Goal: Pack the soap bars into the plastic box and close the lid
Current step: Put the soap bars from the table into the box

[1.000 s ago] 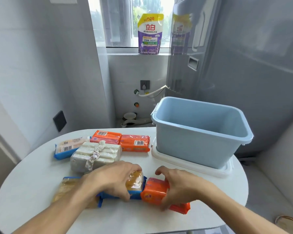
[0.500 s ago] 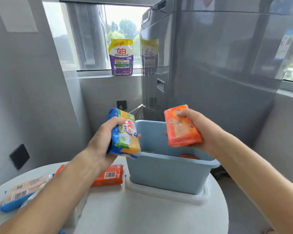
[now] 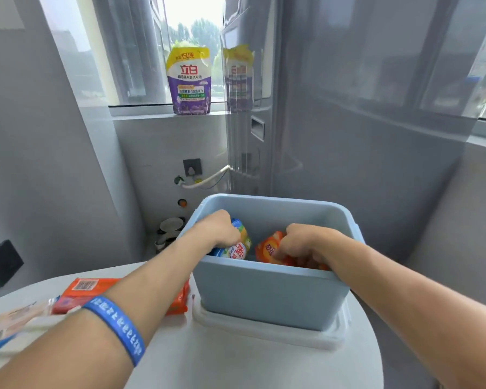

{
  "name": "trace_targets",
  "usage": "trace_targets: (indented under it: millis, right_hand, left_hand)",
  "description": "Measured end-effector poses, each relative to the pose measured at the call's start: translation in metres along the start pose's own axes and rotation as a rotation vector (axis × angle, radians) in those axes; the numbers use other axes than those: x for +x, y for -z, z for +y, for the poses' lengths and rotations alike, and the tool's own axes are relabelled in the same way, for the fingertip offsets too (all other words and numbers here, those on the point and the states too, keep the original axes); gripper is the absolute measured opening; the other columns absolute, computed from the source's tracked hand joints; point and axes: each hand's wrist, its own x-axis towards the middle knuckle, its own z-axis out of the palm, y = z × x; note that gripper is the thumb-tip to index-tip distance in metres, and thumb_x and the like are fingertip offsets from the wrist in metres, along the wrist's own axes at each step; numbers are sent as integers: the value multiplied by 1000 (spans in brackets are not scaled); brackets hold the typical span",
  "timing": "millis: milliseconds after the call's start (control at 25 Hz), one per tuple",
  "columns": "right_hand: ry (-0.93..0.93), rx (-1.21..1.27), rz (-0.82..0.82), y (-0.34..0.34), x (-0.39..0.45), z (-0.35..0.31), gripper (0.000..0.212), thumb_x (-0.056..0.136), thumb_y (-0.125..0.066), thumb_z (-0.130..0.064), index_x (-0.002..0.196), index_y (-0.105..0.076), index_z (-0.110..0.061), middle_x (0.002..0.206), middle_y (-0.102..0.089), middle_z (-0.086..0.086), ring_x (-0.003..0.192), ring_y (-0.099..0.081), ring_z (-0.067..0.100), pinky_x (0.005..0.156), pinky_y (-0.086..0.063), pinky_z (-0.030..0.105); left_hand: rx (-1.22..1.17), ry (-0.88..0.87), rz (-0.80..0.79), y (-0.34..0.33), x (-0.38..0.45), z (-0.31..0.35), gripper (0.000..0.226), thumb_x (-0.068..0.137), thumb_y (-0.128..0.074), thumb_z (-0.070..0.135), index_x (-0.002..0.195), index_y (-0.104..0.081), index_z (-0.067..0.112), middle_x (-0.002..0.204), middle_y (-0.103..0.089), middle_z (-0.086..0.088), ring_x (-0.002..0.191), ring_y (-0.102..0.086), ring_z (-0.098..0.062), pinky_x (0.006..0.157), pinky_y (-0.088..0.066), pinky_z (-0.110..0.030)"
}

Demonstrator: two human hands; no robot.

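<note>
Head-camera view: both hands, lifted above the rim half a second ago, now reach down inside the open pale-blue rectangular plastic box [image 3: 267, 293] on the round white table [image 3: 236, 360]. The left hand [image 3: 218, 228] grips a blue, green and yellow wrapped soap bar [image 3: 237, 245], and the right hand [image 3: 303, 242] grips an orange wrapped soap bar [image 3: 268, 249] (neither released yet). More orange wrapped bars [image 3: 96, 290] wait on the table, and the white plastic lid [image 3: 267, 331] lies under the box, so packing is likely far from finished.
</note>
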Motion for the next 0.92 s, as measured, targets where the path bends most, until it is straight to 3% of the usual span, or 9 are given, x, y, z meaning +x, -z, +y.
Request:
trace_targets:
  millis: [120, 240, 360, 440, 520, 640, 720, 800, 920]
  right_hand:
    - [13, 35, -23, -4, 3, 1, 28, 89, -66, -12, 113, -57, -2, 96, -65, 16, 78, -65, 29, 66, -57, 40]
    - [59, -269, 111, -6, 3, 4, 23, 85, -57, -11, 105, -64, -5, 113, -68, 15, 85, -60, 29, 71, -49, 32]
    - [82, -328, 134, -5, 8, 8, 26, 82, -54, -14, 105, -65, -8, 113, -68, 13, 94, -62, 30, 77, -51, 31]
    - [135, -327, 168, -6, 9, 9, 28, 83, -55, -16, 109, -66, -11, 114, -68, 11, 100, -63, 30, 81, -52, 32]
    - [267, -293, 229, -4, 6, 4, 24, 85, -58, -17, 106, -68, -14, 112, -69, 8, 101, -62, 28, 82, -51, 32]
    - [533, -212, 419, -3, -13, -17, 19, 86, -59, -11, 98, -73, -15, 103, -74, 6, 99, -64, 29, 83, -49, 33]
    - [683, -158, 636, -6, -36, -39, 19, 84, -59, -9, 92, -74, -17, 89, -76, 6, 89, -66, 32, 77, -50, 36]
    - [918, -128, 744, -32, -64, -72, 17, 81, -59, -9, 87, -72, -18, 78, -74, 3, 75, -65, 31, 67, -53, 38]
    - [1172, -123, 553, -96, -95, -114, 16, 81, -56, -11, 88, -69, -16, 81, -72, 1, 71, -64, 26, 61, -53, 38]
  left_hand:
    - [158, -47, 31, -2, -2, 4, 16, 93, -50, 14, 108, -52, 7, 92, -57, -7, 79, -53, -25, 62, -41, -32]
    - [415, -199, 228, 0, -14, 9, 8, 86, -55, 1, 85, -52, 9, 85, -53, -8, 77, -51, -28, 62, -39, -34]
    - [472, -213, 167, 6, -24, 3, 16, 78, -51, -9, 81, -52, 7, 81, -50, -8, 76, -51, -29, 61, -39, -34]
    - [376, -226, 171, 7, -28, -1, 13, 78, -54, -4, 85, -61, 6, 88, -59, -8, 80, -57, -29, 63, -43, -33]
    - [103, -299, 330, 13, -36, -11, 15, 82, -59, 8, 90, -70, 13, 93, -69, -4, 84, -62, -26, 70, -50, -32]
    - [-226, -378, 688, 22, -70, -61, 12, 81, -61, 21, 85, -72, 23, 73, -68, 10, 65, -60, -14, 64, -48, -24]
    - [-305, -269, 771, 14, -98, -117, 12, 79, -61, 23, 84, -71, 25, 69, -67, 12, 61, -63, -10, 60, -47, -23]
    - [-264, -33, 662, 0, -127, -174, 14, 80, -64, 26, 92, -71, 27, 81, -73, 8, 76, -69, -15, 68, -51, -27]
    - [39, 168, 280, -13, -142, -218, 48, 74, -67, 44, 120, -62, 31, 120, -67, 0, 114, -58, -25, 91, -49, -37]
